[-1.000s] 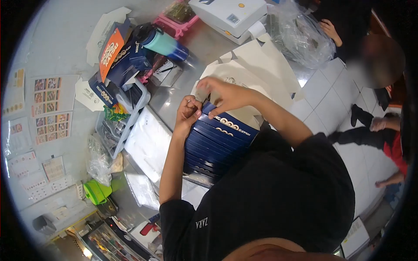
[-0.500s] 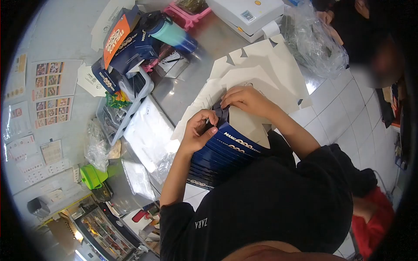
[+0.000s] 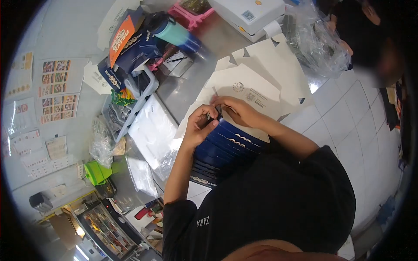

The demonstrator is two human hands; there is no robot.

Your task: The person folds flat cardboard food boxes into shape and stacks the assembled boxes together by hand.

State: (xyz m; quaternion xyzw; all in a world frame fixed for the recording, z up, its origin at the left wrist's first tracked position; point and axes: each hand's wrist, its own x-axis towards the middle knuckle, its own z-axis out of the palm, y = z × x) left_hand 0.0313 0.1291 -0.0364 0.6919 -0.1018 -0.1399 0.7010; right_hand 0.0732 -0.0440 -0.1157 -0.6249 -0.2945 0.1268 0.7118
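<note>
A stack of dark blue printed cardboard boxes (image 3: 217, 150) is in front of my body, at the table's near edge. My left hand (image 3: 201, 125) is closed on the near-left corner of the top box, thumb on the blue outside and fingers curled at the rim. On the same box's far edge, my right hand (image 3: 237, 108) is closed with its fingers bent over the cardboard. The fingertips of both hands almost meet at the corner, and the folds between them are partly hidden. Flat cream cardboard blanks (image 3: 233, 76) with printing lie just beyond.
To the left are a white plastic-wrapped pack (image 3: 152, 130) and a clear bin (image 3: 146, 93). A teal tumbler (image 3: 176, 35) and a white printer-like machine (image 3: 250, 15) stand farther back. A clear plastic bag (image 3: 313, 39) is at right, near another person's hand.
My right hand has moved slightly left, towards my left hand. The box's cream inner panel is now less visible, and the printed cream blank behind lies in fuller view.
</note>
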